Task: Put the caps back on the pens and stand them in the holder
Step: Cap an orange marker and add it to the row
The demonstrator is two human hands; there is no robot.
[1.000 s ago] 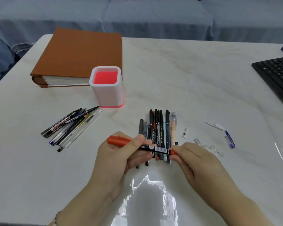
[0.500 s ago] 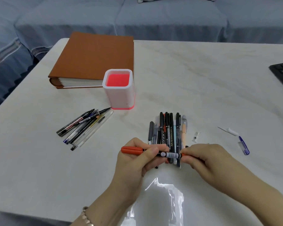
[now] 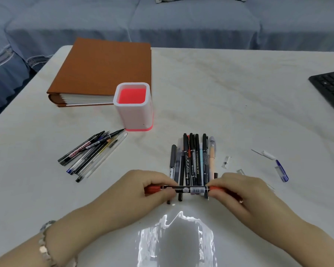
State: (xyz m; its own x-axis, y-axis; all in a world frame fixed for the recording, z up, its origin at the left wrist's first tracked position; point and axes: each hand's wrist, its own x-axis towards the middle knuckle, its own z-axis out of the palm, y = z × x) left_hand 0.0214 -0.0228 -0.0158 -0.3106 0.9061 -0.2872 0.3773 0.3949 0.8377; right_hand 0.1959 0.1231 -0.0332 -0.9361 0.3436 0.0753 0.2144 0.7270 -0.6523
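Observation:
I hold a black marker with red caps (image 3: 183,189) level above the table. My left hand (image 3: 143,186) grips its left end, where a red cap shows. My right hand (image 3: 237,191) pinches the red cap at its right end. Behind it lies a row of several pens (image 3: 194,160), side by side. A second heap of pens (image 3: 91,153) lies to the left. The white holder with a red inside (image 3: 133,106) stands upright beyond both heaps, with no pen in it.
A brown binder (image 3: 102,70) lies behind the holder. Clear caps (image 3: 226,162) and a blue cap (image 3: 281,170) are scattered to the right of the pens. A black keyboard (image 3: 332,89) sits at the right edge. A glare patch (image 3: 174,239) shines on the near table.
My left hand slid along the marker and now covers more of its red left cap. My right hand stayed on the right cap. The camera view shifted.

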